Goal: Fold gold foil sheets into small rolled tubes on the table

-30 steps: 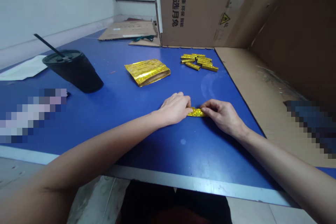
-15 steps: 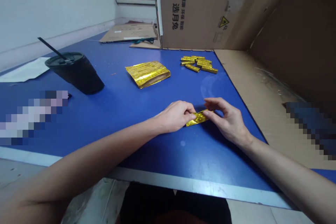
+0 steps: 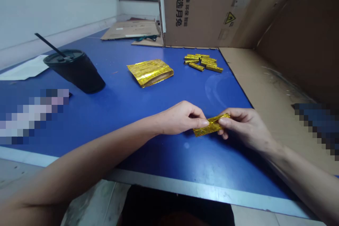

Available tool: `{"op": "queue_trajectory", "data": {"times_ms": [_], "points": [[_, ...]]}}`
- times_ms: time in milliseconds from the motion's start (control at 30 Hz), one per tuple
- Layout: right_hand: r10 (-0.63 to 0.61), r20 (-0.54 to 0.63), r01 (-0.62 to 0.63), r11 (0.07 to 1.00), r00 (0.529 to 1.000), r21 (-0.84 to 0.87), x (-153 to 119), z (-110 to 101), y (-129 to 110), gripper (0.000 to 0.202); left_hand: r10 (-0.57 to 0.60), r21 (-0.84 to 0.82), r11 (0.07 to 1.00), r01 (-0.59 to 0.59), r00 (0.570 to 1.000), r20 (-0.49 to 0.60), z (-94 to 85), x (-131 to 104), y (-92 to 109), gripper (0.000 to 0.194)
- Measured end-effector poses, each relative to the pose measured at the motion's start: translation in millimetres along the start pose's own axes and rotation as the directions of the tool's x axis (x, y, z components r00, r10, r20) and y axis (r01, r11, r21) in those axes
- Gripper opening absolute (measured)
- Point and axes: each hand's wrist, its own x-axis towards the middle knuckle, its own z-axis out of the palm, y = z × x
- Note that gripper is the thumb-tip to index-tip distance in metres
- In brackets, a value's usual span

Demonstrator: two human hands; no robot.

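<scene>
A folded strip of shiny gold foil paper (image 3: 205, 129) is held between my two hands above the blue table (image 3: 159, 155). My left hand (image 3: 185, 117) pinches its left part with thumb and fingers. At the other end, my right hand (image 3: 242, 123) grips the strip, thumb on the near face and fingers behind. Farther back lies a stack of gold foil sheets (image 3: 150, 72). Several small folded gold foil pieces (image 3: 203, 62) are heaped to the right of the stack.
A black tumbler (image 3: 76, 70) with a straw stands at the left, near a white paper (image 3: 25, 69). Large cardboard panels (image 3: 201, 10) rise along the back and right. Flat cardboard (image 3: 129, 30) lies at the far left. A blurred patch covers the left table edge.
The foil strip has been raised slightly and moved right. My right hand has shifted right and closed on its end, while my left hand keeps its pinch.
</scene>
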Motion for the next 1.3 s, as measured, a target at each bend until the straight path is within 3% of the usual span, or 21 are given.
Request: {"op": "queue_trajectory", "data": {"times_ms": [200, 500, 833, 1133, 1233, 1300], "points": [[0.040, 0.092, -0.053, 0.989, 0.995, 0.137, -2, -2, 4, 0.015, -0.045, -0.093, 0.994, 0.058, 0.990, 0.133, -2.7, -3, 8, 0.018], [0.048, 0.150, -0.079, 0.975, 0.988, 0.210, -2, -1, 6, 0.014, -0.131, -0.129, 0.981, 0.145, 0.986, 0.107, 1.3, -5, 11, 0.013], [0.089, 0.095, -0.101, 0.986, 0.991, 0.133, -1, 3, 6, 0.018, -0.161, -0.010, 0.987, 0.161, 0.987, 0.020, 9.8, -7, 8, 0.014], [0.104, 0.039, -0.106, 0.992, 0.994, 0.065, -2, 4, 7, 0.024, -0.018, 0.224, 0.974, 0.037, 0.996, -0.085, 15.2, -10, 12, 0.013], [0.113, 0.058, -0.118, 0.988, 0.992, 0.095, -1, 5, 7, 0.022, 0.000, 0.209, 0.977, 0.029, 0.990, -0.141, 17.2, -11, 14, 0.006], [0.109, 0.071, -0.117, 0.986, 0.991, 0.117, 0, 4, 7, 0.022, 0.010, 0.165, 0.986, 0.017, 0.987, -0.160, 18.5, -12, 13, 0.015]]}}
